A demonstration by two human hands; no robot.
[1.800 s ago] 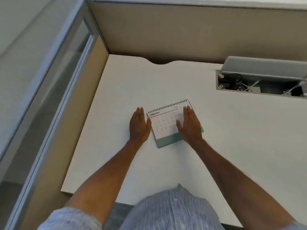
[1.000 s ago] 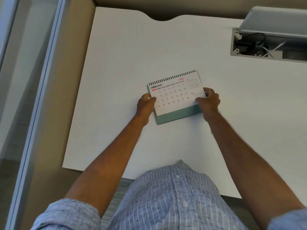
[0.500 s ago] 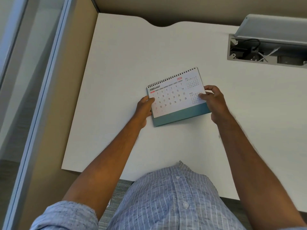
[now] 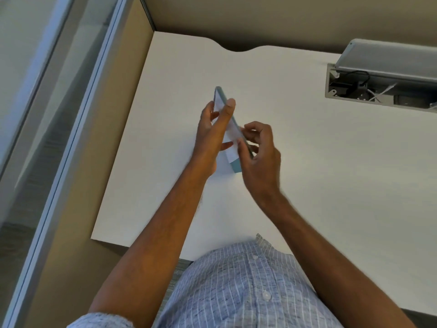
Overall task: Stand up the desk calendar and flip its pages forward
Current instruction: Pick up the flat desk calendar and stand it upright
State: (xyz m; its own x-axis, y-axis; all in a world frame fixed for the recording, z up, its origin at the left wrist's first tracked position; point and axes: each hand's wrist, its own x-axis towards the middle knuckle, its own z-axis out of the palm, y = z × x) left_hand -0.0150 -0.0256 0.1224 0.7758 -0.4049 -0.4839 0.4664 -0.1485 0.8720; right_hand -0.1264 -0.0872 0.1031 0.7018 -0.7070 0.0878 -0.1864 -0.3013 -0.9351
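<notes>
The desk calendar (image 4: 233,159), white pages on a teal card base, is lifted off the white desk (image 4: 307,162) and turned almost edge-on to me, so its printed face is hidden. My left hand (image 4: 214,131) holds its left side, fingers stretched along the pages and thumb behind. My right hand (image 4: 259,150) pinches the teal edge near the lower end with curled fingers. Both hands are above the middle of the desk.
An open cable tray (image 4: 378,93) with wires and a raised grey lid (image 4: 387,60) sits in the desk at the back right. A beige partition (image 4: 260,17) runs along the back and left. A glass wall (image 4: 47,102) stands further left.
The calendar went from lying flat, face up, to being lifted and rotated nearly edge-on. Both hands shifted their grip from its lower corners to its sides.
</notes>
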